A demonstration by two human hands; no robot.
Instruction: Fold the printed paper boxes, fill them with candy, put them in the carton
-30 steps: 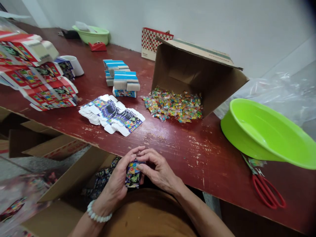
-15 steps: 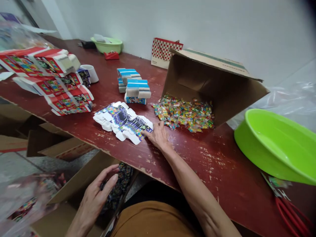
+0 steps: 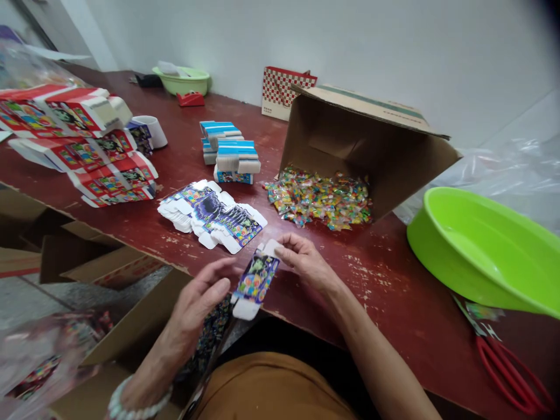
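My right hand (image 3: 306, 261) pinches a small printed candy box (image 3: 257, 274) by its upper end; the box is purple with white end flaps sticking out. On the box's other side is my left hand (image 3: 199, 303), fingers apart and close to the box edge; whether a fingertip touches it I cannot tell. Just beyond lies a fanned stack of flat purple box blanks (image 3: 214, 214) on the dark red table (image 3: 341, 326). Small wrapped candies (image 3: 324, 198) spill from the mouth of a cardboard carton (image 3: 371, 134) lying on its side.
Red box bundles (image 3: 100, 146) stand at the left, blue-and-white bundles (image 3: 236, 154) at the centre. A bright green basin (image 3: 481, 251) and red-handled scissors (image 3: 507, 373) are at the right. Behind are a checked paper bag (image 3: 284, 93) and a tape dispenser (image 3: 191, 99). An open carton (image 3: 126, 321) sits below the table edge.
My right hand has drawn one candy box from the stack toward me. My left hand has risen and moved right, up beside that box.
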